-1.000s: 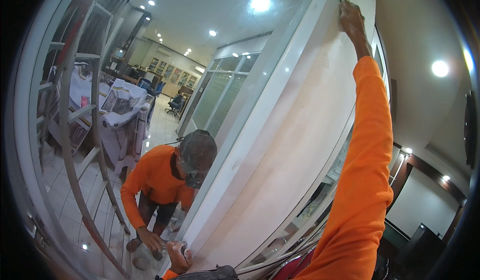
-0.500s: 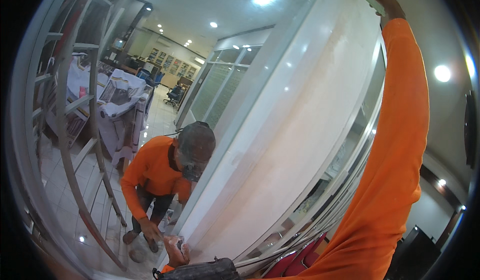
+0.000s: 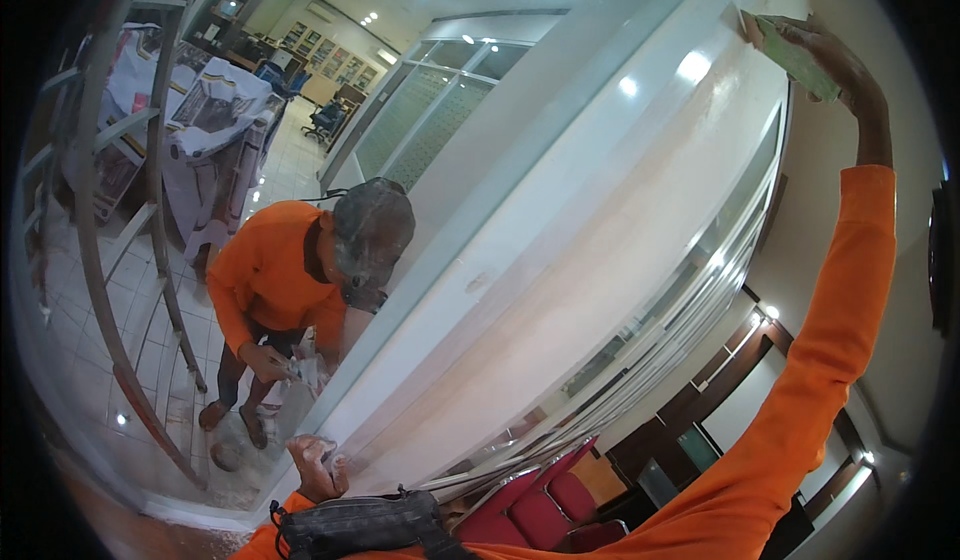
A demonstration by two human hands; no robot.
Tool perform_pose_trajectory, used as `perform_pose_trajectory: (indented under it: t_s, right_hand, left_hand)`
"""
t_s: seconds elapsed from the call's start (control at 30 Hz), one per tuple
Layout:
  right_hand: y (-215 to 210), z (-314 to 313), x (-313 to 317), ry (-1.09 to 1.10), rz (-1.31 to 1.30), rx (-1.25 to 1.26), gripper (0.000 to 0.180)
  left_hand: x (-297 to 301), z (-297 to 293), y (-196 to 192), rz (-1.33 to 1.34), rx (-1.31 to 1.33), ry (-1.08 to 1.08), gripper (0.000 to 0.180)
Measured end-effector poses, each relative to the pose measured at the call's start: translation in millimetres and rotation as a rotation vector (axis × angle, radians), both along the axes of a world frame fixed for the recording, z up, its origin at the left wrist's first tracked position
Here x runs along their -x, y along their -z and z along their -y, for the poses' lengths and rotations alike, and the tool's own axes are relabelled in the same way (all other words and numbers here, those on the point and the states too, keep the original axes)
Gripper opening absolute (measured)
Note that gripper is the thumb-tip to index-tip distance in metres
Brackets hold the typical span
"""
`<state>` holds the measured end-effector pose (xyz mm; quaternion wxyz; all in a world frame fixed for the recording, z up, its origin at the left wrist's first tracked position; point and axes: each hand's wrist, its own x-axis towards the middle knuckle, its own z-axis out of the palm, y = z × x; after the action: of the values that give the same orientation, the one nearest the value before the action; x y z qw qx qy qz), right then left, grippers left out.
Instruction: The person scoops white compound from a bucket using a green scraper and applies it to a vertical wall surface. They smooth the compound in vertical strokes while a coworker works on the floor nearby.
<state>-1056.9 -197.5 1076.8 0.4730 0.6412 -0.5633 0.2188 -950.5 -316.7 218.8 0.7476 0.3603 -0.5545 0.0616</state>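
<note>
At the upper right my right arm reaches up to a tall white panel (image 3: 560, 290) with a pinkish-beige smeared band. My right hand (image 3: 835, 60) is closed around a flat pale-green block (image 3: 798, 63) with a brownish edge, held at the panel's upper end. I cannot tell its exact kind. Low at the panel's near end is my left hand (image 3: 318, 468), dusted white, with fingers curled; what they hold, if anything, is not clear. A black zipped bag (image 3: 365, 523) lies across my front.
Left of the panel, a co-worker in orange (image 3: 285, 250) bends down behind glass. A metal ladder-like frame (image 3: 95, 210) stands farther left, near sheet-covered furniture (image 3: 220, 120). Red chairs (image 3: 540, 505) and long pale rails (image 3: 640, 340) are on the right side.
My view has shifted, showing more of the right-hand room. My right hand with the green block now shows lower and farther right. The co-worker's hands have moved apart from my left hand in view.
</note>
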Motion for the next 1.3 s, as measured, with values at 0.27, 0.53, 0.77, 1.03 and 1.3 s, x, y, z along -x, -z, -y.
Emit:
perform_pose_trajectory:
  t_s: [0.27, 0.53, 0.77, 1.03, 1.3]
  right_hand:
    - [-7, 56, 12, -0.271, 0.131, 0.179, 0.059]
    - [28, 24, -3, -0.156, 0.151, -0.046, 0.067]
    - [-84, 21, 12, -0.27, 0.067, 0.104, 0.062]
    - [-75, 16, -5, -0.131, 0.035, 0.041, 0.064]
    - [-10, 6, 6, -0.082, -0.045, 0.015, 0.068]
  left_hand:
    - [-3, 9, 10, 0.03, -0.018, -0.11, 0.031]
    - [-12, 5, -1, 0.039, 0.008, -0.127, 0.029]
    - [5, 5, -3, -0.019, -0.008, -0.03, 0.025]
    - [3, 3, 10, 0.002, -0.051, -0.023, 0.029]
    - [3, 12, 20, 0.019, -0.023, -0.04, 0.034]
